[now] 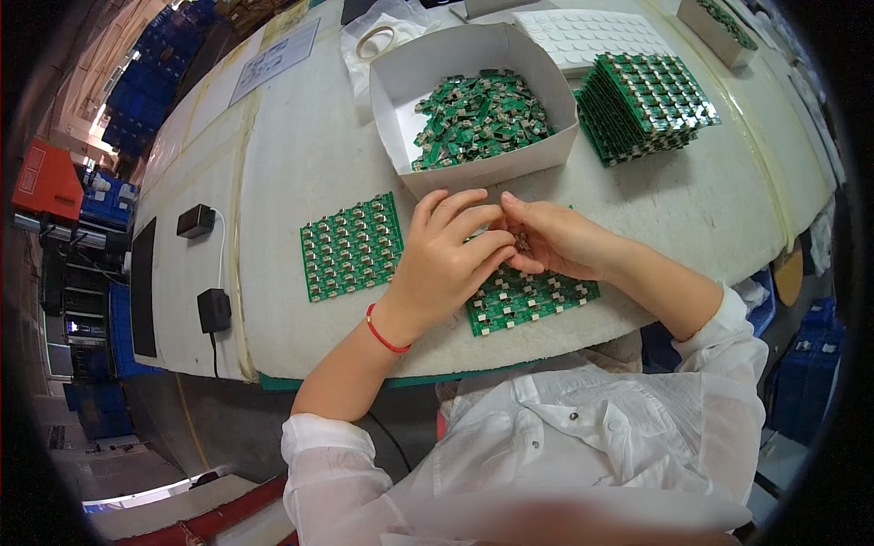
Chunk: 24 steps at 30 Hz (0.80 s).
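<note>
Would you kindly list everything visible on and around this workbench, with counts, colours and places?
circuit panel under the hands: one, green, front edge of table
circuit panel: one, green, left of the hands
cardboard box: one, white, behind the hands, holding loose green board pieces
stack of panels: one, green, right of the box
tape roll: one, pale, far left of box
power adapters: two, black, table's left side
table: one, white padded top
left hand: red wrist cord, fingers on the panel
right hand: fingertips meeting the left

left hand (448, 250) and right hand (546, 238) meet over green circuit panel (528, 296) | white box (473, 55) of cut boards behind
</note>
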Available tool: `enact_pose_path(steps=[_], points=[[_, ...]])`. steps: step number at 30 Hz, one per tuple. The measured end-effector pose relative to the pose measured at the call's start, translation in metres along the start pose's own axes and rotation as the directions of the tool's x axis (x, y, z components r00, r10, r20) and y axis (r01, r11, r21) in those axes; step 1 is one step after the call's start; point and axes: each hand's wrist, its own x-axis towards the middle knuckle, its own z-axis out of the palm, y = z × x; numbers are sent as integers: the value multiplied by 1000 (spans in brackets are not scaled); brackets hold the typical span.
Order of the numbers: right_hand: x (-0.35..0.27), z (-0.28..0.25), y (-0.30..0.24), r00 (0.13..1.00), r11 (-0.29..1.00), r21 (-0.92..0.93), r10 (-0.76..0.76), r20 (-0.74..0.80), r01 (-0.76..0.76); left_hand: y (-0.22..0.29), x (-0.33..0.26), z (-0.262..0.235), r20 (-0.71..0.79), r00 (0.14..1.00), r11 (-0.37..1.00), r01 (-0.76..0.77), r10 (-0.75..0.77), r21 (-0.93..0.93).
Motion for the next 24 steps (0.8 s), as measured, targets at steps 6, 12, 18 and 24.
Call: enact_pose_path(steps=[6, 12, 18, 24], points=[[2, -11, -1, 996, 978, -200, -70, -52, 58, -2, 3, -14, -49, 994, 995, 102, -102, 3], [-9, 0, 4, 906, 236, -920, -364, 216, 314, 0, 3, -31, 322, 878, 914, 398, -354, -82], [-6, -2, 22, 796, -79, -917, -471, 380, 390, 1, 0, -31, 480, 833, 938, 343, -275, -57], [-5, -1, 26, 796, -202, -904, -429, 428, 377, 4, -3, -32, 498, 816, 937, 348, -294, -17]])
